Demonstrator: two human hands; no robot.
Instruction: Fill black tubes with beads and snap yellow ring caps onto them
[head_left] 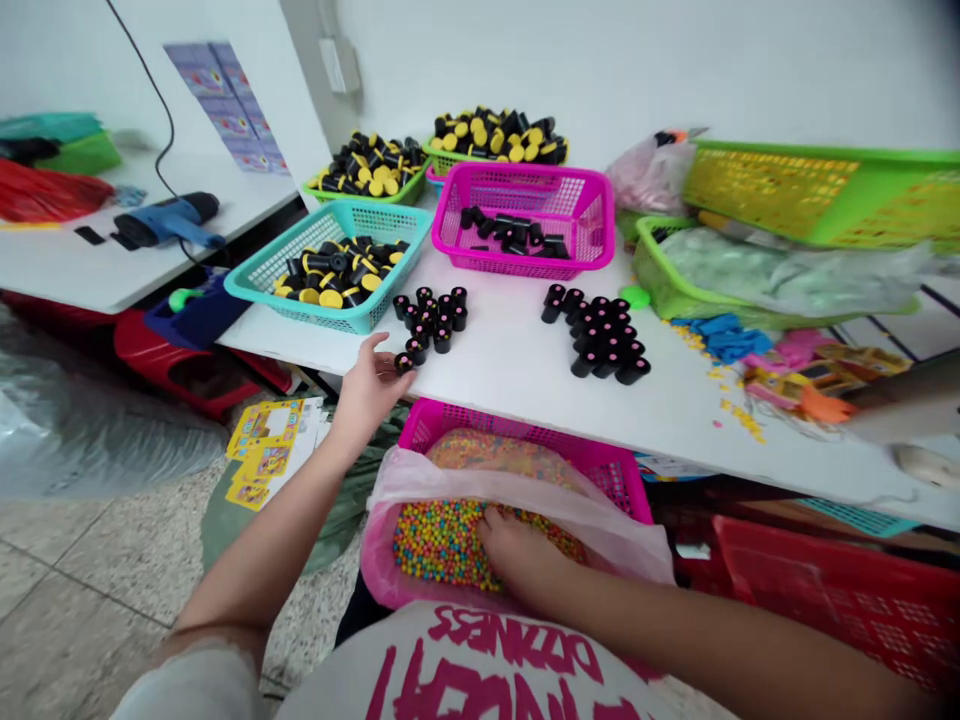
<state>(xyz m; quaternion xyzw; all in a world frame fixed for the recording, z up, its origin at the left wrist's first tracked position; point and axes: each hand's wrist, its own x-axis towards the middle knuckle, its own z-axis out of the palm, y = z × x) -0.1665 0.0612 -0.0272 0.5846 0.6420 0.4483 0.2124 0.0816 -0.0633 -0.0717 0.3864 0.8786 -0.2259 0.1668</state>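
Note:
My left hand [373,385] is at the table's front edge, its fingers closed round a small black cylinder [403,363] at the near end of a cluster of black cylinders [441,322]. My right hand [517,550] reaches into many small coloured beads [442,540] in a plastic-lined pink basket below the table edge. Its fingertips are partly buried, and what they hold is hidden. A second group of upright black cylinders [604,335], with pink at their tops, stands further right on the white table [502,370].
Behind the cylinders are a turquoise basket [352,318] of black and yellow pieces and a magenta basket [525,265] with black pieces. Green baskets [660,290] stand at the right. A blue heat gun [169,220] lies on the left table.

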